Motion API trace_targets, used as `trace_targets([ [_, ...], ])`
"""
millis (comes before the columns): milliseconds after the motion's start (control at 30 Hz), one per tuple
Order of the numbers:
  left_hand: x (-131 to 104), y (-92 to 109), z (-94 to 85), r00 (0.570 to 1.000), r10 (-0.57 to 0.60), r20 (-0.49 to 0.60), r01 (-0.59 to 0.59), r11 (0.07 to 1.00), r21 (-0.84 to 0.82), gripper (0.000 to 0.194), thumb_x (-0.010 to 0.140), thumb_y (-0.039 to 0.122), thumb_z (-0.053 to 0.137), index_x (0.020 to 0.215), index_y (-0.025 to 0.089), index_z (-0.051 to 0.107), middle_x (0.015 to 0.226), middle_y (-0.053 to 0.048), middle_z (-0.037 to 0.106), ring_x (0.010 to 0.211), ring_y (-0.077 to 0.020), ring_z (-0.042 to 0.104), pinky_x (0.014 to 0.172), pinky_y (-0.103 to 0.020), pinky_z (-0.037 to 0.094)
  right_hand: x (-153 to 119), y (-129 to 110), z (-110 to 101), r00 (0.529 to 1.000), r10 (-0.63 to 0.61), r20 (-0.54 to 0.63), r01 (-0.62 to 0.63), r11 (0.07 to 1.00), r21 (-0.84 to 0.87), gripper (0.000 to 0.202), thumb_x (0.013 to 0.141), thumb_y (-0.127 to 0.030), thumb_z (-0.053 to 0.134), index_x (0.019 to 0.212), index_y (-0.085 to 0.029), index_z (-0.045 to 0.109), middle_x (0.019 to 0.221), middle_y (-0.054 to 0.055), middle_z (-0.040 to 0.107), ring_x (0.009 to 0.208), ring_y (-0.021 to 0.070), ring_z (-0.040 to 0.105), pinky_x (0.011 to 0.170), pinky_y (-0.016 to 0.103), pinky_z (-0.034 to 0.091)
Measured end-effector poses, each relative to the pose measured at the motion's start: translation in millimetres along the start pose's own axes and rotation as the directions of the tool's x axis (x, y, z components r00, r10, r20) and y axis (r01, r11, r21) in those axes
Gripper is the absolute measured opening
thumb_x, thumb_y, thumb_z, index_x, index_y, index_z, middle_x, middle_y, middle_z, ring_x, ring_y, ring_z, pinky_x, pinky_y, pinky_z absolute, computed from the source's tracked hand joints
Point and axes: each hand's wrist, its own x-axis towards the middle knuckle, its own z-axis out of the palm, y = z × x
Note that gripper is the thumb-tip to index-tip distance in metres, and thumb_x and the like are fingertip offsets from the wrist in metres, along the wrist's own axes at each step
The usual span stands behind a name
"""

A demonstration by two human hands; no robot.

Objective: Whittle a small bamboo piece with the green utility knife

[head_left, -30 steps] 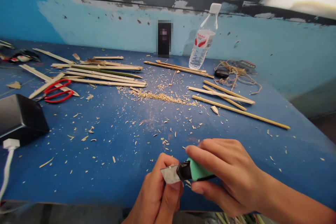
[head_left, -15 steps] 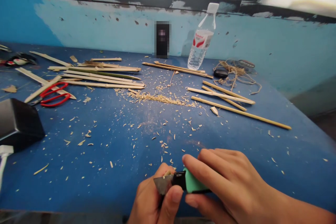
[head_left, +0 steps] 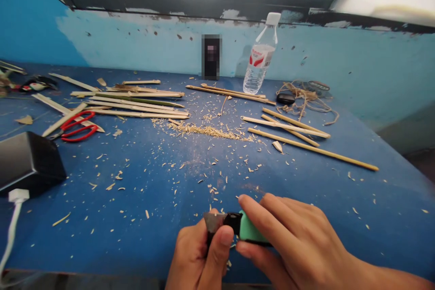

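My right hand [head_left: 295,231] is closed round the green and black handle of a short-bladed knife [head_left: 251,229] at the bottom centre. The knife's grey blade points left and lies over my left hand [head_left: 200,249]. That hand is closed, its thumb beside the blade; whatever its fingers hold is hidden behind the blade and thumb. Pale shavings [head_left: 210,132] form a line across the middle of the blue table [head_left: 136,222], and more are scattered nearer my hands.
Split sticks [head_left: 136,104] and red-handled scissors [head_left: 79,127] lie at the left, behind a black box [head_left: 30,163] with a white cable. Thin sticks [head_left: 312,147], twine [head_left: 302,95] and a water bottle [head_left: 258,63] are at the right. A dark, blurred object [head_left: 211,56] stands against the wall.
The knife blade has shifted slightly up and is tilted differently over my left hand. The camera view has shifted a little, so the table things appear slightly lower.
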Motion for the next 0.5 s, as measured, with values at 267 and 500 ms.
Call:
trace_targets([
  [267, 4, 0, -10.9, 0.951, -0.091, 0.295, 0.229, 0.851, -0.474, 0.054, 0.095, 0.069, 0.058, 0.078, 0.018, 0.059, 0.069, 0.003, 0.037, 0.058, -0.0106, 0.027, 0.054, -0.024, 0.025, 4, 16, 1, 0.992, 0.095, 0.087, -0.112, 0.971, 0.21, 0.03, 0.111, -0.039, 0.045, 0.129, -0.018, 0.053, 0.078, -0.001, 0.065, 0.058, 0.0165, 0.061, 0.049, 0.03, 0.044],
  [500, 2, 2, -18.7, 0.848, -0.079, 0.523, 0.41, 0.724, -0.555, 0.045, 0.094, 0.062, 0.068, 0.087, 0.02, 0.053, 0.078, 0.003, 0.039, 0.061, -0.0084, 0.033, 0.058, -0.023, 0.027, 6, 14, -4, 0.998, -0.033, 0.054, 0.021, 0.977, 0.212, 0.037, 0.113, -0.047, 0.035, 0.126, -0.017, 0.053, 0.078, 0.0, 0.068, 0.057, 0.0167, 0.063, 0.048, 0.033, 0.044],
])
